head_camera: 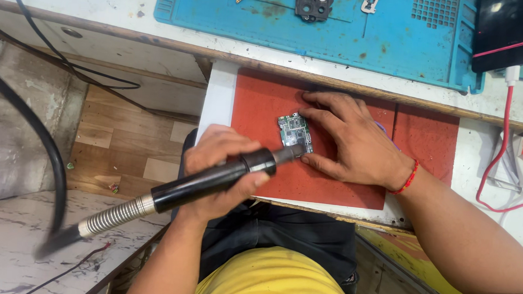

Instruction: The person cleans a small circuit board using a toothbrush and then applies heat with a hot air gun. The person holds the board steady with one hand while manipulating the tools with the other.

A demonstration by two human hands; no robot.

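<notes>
- The left hand (220, 163) was clenched around the black handle of a hot-air wand (208, 183), whose metal nozzle pointed at the lower edge of a small green circuit board (295, 135).
- The board lay flat near the middle of a red mat (263, 106), which sat on a white pull-out shelf (217, 99) just below the front edge of the workbench (104, 8).
- The right hand (354, 141) grasped nothing; it lay spread on the mat with the index finger along the board's top edge and the thumb at its lower right corner, pinning it in place.
- The step in hand looked like heating a spot on the board; whether the nozzle touched the board could not be told.
- Any further move would seem to call for a steady nozzle just off the board and fingertips kept clear of the hot tip.
- A ribbed metal collar and a black hose (36, 133) ran from the wand's rear toward the shelf's left side.
- A blue work mat (392, 41) with small parts lay on the workbench near its back edge, and a red cable (496, 155) hung at the right edge.
</notes>
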